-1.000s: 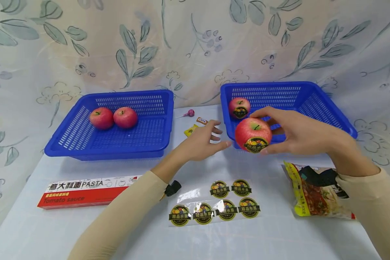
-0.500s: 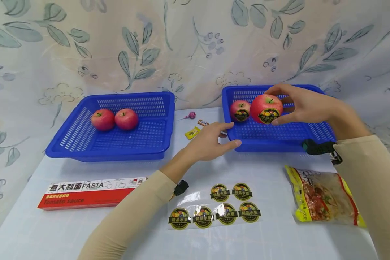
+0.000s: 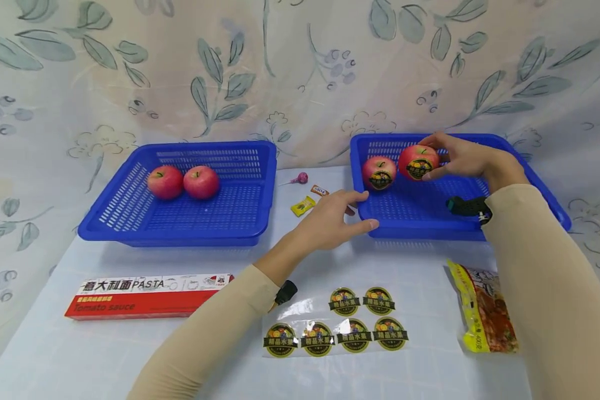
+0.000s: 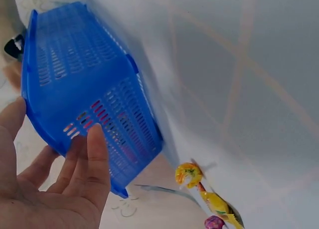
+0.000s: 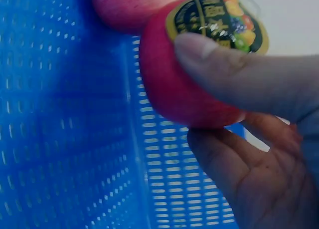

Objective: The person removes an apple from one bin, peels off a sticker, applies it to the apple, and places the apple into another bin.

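Observation:
My right hand (image 3: 472, 159) holds a red apple (image 3: 410, 156) inside the right blue basket (image 3: 420, 228). In the right wrist view the thumb lies over the lower edge of the apple's round black-and-gold sticker (image 5: 214, 19), with fingers under the fruit. Another stickered apple (image 3: 375, 164) sits just left of it in the basket. My left hand (image 3: 330, 219) is at the basket's near left corner, thumb and fingers spread; its fingertips are right at the basket wall (image 4: 89, 94) in the left wrist view.
Two plain apples (image 3: 201, 182) sit in the left blue basket (image 3: 180, 238). Between the baskets lie a lollipop (image 3: 301, 178) and two wrapped candies (image 3: 303, 206). In front are a red-and-white pasta box (image 3: 145, 297), a sticker sheet (image 3: 330, 312) and a food packet (image 3: 485, 311), partly behind my right sleeve.
My right hand has carried the stickered apple from the right basket's front edge back into the basket, beside the other apple. The left hand has moved slightly right, to the basket's corner.

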The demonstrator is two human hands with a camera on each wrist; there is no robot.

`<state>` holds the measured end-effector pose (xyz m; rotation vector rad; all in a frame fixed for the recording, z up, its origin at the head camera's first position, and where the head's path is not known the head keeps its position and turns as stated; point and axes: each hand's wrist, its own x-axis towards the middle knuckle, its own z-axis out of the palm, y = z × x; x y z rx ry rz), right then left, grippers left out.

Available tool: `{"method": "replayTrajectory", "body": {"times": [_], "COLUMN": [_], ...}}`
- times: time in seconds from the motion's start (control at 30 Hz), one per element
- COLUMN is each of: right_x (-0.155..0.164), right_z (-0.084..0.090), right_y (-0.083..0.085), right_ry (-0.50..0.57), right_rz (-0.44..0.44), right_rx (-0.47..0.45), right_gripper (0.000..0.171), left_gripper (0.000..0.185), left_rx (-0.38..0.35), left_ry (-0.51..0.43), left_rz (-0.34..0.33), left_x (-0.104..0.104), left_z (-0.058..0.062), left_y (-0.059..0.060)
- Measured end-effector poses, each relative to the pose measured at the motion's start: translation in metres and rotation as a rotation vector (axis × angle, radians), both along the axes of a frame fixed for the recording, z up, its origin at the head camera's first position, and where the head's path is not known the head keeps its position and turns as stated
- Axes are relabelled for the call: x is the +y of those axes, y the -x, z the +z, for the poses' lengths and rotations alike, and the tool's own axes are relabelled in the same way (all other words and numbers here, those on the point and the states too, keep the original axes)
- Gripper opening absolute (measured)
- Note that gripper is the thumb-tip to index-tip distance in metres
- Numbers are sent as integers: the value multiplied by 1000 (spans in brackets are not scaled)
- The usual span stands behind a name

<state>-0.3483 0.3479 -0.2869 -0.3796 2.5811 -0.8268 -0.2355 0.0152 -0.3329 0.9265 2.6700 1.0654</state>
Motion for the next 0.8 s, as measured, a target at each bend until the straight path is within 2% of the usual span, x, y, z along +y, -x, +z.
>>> {"method": "replayTrajectory", "body": {"times": [0.1,0.27,0.4,0.5,0.63,0.7,0.8], "right_x": [2,3,4,2,-3,-5,-9], "right_z": [-9,-15,-18,-20,-18,-13,-3], "right_y": [4,8,12,14,14,14,10], "right_ry": [-13,-12,-38,-93,-149,-174,-201], "right_rz": [-21,-55,-33,3,12,19,39], "right_rx": [-28,-71,-101,-90,-69,-56,-24], "right_gripper": [92,92,88,86,91,96,101], "left_gripper": [65,64,64,65,65,65,67], "left_rx": [6,20,7,-4,-10,3,37], "left_ry": [4,-4,-9,-11,-13,16,116], "left_rz": [-10,-8,-7,-3,0,3,14], "left_x": [1,2,1,0,-2,-3,-5], "left_z": [0,1,1,1,2,3,9], "left_y": [-1,-1,-2,-3,-3,-2,-4]}}
